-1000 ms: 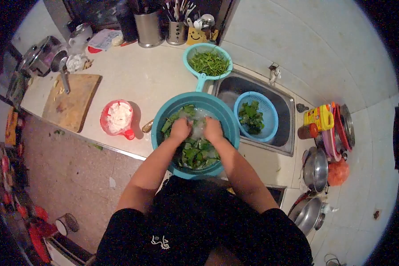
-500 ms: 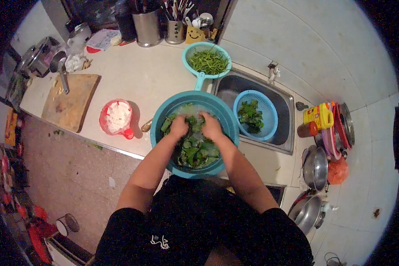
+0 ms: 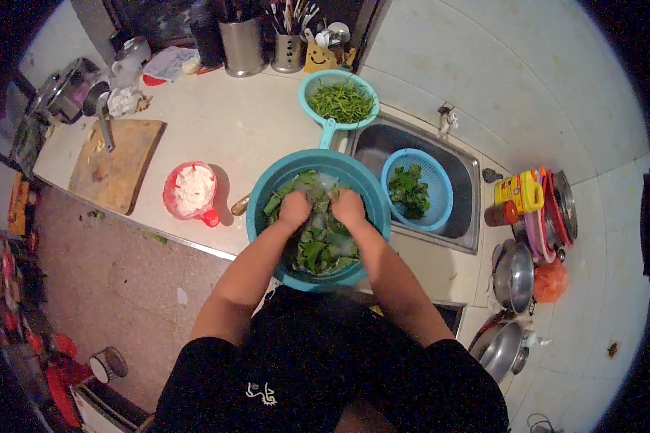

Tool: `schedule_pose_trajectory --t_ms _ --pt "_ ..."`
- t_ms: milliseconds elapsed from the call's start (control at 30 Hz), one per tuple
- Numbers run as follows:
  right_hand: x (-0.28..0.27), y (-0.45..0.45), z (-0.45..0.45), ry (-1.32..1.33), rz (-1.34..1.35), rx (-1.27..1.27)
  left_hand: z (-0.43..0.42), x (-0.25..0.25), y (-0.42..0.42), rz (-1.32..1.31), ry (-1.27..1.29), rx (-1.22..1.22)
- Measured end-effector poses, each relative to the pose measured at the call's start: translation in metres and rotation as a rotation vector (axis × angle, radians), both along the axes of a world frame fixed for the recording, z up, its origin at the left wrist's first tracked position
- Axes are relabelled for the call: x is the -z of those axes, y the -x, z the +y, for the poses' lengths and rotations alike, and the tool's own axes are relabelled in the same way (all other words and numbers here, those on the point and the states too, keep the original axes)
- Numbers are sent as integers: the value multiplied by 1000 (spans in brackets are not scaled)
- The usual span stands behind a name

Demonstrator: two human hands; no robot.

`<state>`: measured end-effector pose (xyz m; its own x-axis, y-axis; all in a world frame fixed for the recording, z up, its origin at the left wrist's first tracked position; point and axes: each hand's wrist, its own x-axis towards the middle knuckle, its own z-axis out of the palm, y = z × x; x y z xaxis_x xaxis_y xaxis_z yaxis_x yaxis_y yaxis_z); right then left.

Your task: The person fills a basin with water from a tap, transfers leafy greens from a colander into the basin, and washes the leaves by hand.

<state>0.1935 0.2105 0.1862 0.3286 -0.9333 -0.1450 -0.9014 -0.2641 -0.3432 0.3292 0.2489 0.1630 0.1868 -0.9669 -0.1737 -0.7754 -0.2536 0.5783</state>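
Observation:
A teal basin (image 3: 261,245) on the counter holds cloudy water and loose leafy greens (image 3: 321,249). My left hand (image 3: 295,208) is in it, left of the middle, with its fingers curled down into the leaves. Across from it, my right hand (image 3: 348,208) is closed around leaves on the right side. Water and greens partly cover the fingertips of both hands. Inside the sink to the right, a blue colander (image 3: 440,189) contains more leafy greens (image 3: 409,191). Behind the basin stands a light-blue handled strainer (image 3: 328,130) filled with thin green strands.
A red scoop (image 3: 210,218) of white powder and a wooden cutting board (image 3: 115,166) lie on the left. The metal sink (image 3: 472,209) is at right, with a faucet (image 3: 448,121) on the wall. Metal bowls (image 3: 513,274) and a yellow container (image 3: 518,193) line the far right.
Both hands stay in the basin and shift slightly; their fingers look more curled. The leaves between and around them have moved in the water.

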Motion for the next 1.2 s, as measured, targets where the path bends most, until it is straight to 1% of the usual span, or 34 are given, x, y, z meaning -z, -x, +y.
schedule_pose_trajectory --t_ms 33,67,100,133,167,200,233,300,367,400,433,467,500,533,567,600,633,667,700,733,767,800,867,900,933,967,1000,1033,1067,1100,1133,1167,1200 --pt "-4 1 -2 -104 -39 81 -2 -3 -1 0 -1 2" --pt "-8 1 0 -104 -38 82 -5 -5 -3 69 -90 -22" --pt "-10 2 4 -112 -189 97 -6 -7 -4 137 -180 -47" --pt "-11 2 8 -121 -340 112 -6 -8 -5 137 -181 -46" --pt "-9 3 11 -121 -339 114 -4 -10 -6 231 -158 -88" --pt "-4 4 14 -3 -430 33 -3 -13 -6 324 -135 -130" --pt "0 4 15 115 -521 -48 0 -29 -5 324 -137 -129" --pt "7 8 12 124 -493 -46 5 -61 -3 670 -312 -228" --pt "4 10 8 132 -466 -45 10 -72 -1 707 -319 -181" --pt "-5 10 5 65 -362 24 11 -73 -1 745 -325 -136" --pt "-10 9 3 -2 -258 92 8 -57 -3 745 -326 -137" --pt "-10 9 2 -2 -258 92 2 -28 -7 588 -233 -99" --pt "-8 9 0 24 -242 135 0 -23 -8 432 -141 -61" --pt "-7 9 -1 50 -227 180 -1 -18 -9 432 -141 -61" --pt "-5 10 -2 49 -227 180 -2 -13 -10 355 -114 -37" --pt "-4 12 -2 1 -290 173 -2 -13 -11 277 -86 -13" --pt "-3 13 -1 -49 -352 166 -1 -11 -11 277 -86 -13" --pt "0 13 2 -49 -352 166 2 -6 -10 230 47 28" --pt "0 13 7 -32 -274 46 6 -6 -9 183 180 68" --pt "1 11 10 -16 -196 -72 9 -5 -6 183 179 69" --pt "1 7 10 -202 -98 -109 12 -4 0 10 121 126" --pt "8 5 12 -203 -98 -108 14 -5 2 -163 64 182" --pt "27 3 18 -115 21 -171 7 20 3 -115 23 173" --pt "12 -3 20 -132 84 -156 5 21 3 -144 -61 266" --pt "8 -4 17 -132 84 -155 3 23 2 -173 -146 358" --pt "3 -4 10 -240 45 -133 1 27 2 -174 -144 359" --pt "1 -4 5 -346 6 -112 -1 29 0 -62 -94 308" --pt "-1 -2 1 -342 5 -116 -4 31 -3 49 -43 253" --pt "-2 1 -2 -342 -175 -61 -8 34 -5 49 -40 250" --pt "-2 3 -2 -343 -353 -3 -11 32 -6 612 -109 113" --pt "-5 3 1 -347 -350 -2 -12 28 -6 1172 -176 -40" --pt "-12 1 8 -360 -615 -31 -3 -22 -6 1389 -343 -176" --pt "-20 -1 13 -368 -881 -61 -1 -34 -4 1390 -344 -177"
